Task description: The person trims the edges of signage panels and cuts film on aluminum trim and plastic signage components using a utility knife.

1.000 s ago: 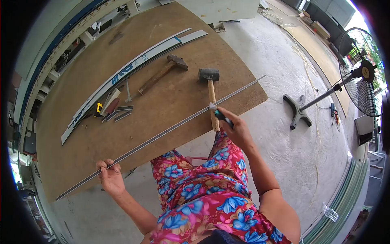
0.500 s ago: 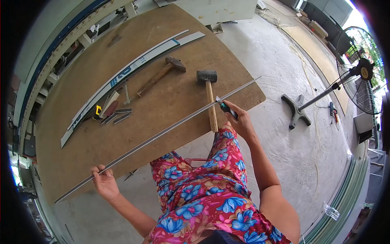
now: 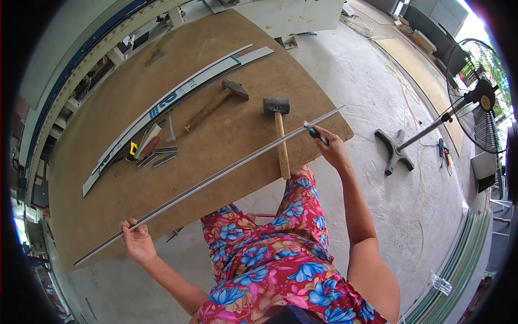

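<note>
Worked on a long metal strip [image 3: 216, 178], laid slantwise over the near edge of the table [image 3: 97, 200], far end past the corner, near end hanging off at lower left. Gripped that near end with the left hand [image 3: 137, 242], fingers curled shut around the strip. Clenched the right hand [image 3: 333, 150] round a small teal-handled tool [image 3: 317, 134], tip set against the strip close to its far end; could not tell blade from scriber at this size. Crossed the strip over the wooden handle of a mallet [image 3: 276, 106]; could not tell whether touching it or just above. Left a hammer [image 3: 213, 105] just beyond the mallet, well apart from both hands, with a long printed profile [image 3: 172, 97] and a few short metal bits [image 3: 159, 156] farther back on the table.

Judged the step as running the tool along the strip, close to the far end of its length. Needed, for the next move, a firm left grip to keep the strip from flexing or twisting, light even pressure at the tip, and care near the end, where a slip would send the tip off past the table corner.
</note>
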`<state>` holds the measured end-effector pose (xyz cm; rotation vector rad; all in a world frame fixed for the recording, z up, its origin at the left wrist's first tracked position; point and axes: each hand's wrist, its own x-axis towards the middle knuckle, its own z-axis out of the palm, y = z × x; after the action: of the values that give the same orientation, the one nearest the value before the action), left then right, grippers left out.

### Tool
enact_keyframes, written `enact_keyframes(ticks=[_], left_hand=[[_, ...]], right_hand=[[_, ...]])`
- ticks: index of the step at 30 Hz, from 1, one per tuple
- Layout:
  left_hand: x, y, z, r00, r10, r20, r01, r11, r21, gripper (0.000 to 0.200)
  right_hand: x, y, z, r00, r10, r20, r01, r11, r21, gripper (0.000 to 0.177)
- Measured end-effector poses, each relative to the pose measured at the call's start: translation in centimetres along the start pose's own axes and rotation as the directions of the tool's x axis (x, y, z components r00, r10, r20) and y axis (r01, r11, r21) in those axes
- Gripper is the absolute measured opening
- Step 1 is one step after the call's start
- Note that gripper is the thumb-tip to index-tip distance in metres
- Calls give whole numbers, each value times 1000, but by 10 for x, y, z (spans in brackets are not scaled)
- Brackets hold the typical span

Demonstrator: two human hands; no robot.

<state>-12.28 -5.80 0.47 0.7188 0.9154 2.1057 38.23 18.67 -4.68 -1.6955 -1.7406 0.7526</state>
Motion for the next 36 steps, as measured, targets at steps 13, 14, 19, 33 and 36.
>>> enact_keyframes(ticks=[13, 14, 19, 33, 36], left_hand=[[-1, 1, -8, 1000, -17, 5, 17, 999, -27, 12], [-1, 1, -8, 1000, -18, 5, 19, 999, -31, 11], [-4, -1, -9, 999, -34, -5, 33, 998, -47, 11], [-4, -4, -17, 999, -40, -10, 40, 998, -45, 13], [-5, -5, -18, 999, -32, -14, 32, 999, -44, 13]], right_hand=[[-13, -11, 3, 998, -37, 50, 37, 999, -8, 42], [-14, -18, 1, 995, 15, 95, -14, 1000, -13, 42], [5, 20, 0, 994, 74, -79, -76, 997, -19, 42], [18, 34, -5, 988, 43, -148, -49, 998, -43, 40], [21, 27, -12, 990, 101, -95, -108, 992, -73, 40]])
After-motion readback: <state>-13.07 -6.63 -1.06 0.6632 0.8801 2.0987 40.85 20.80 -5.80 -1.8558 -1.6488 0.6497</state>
